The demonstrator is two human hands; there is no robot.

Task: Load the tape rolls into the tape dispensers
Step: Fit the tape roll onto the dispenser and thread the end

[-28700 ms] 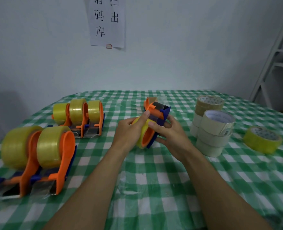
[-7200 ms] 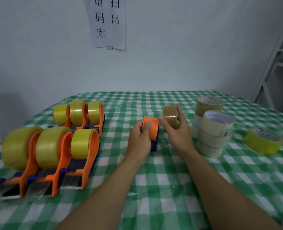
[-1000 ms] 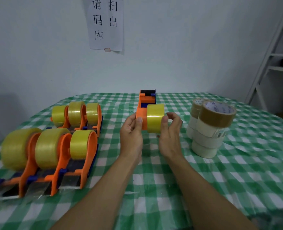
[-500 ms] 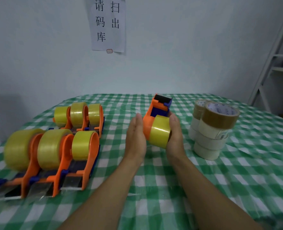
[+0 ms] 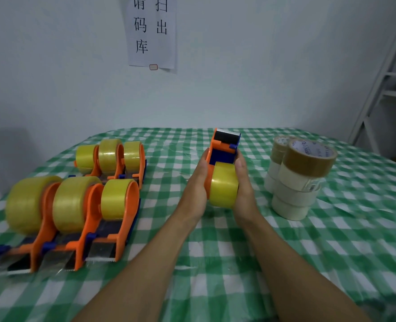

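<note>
Head: yellow roll (orange-blue dispenser)

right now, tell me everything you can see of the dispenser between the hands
The dispenser looks like plastic: an orange side plate, a blue body and a dark cutter end with a toothed edge, pointing away from the person. A translucent yellow tape roll sits at its near end. The left hand presses flat on the orange side, the right hand flat on the roll's side, over the checked tablecloth.
</note>
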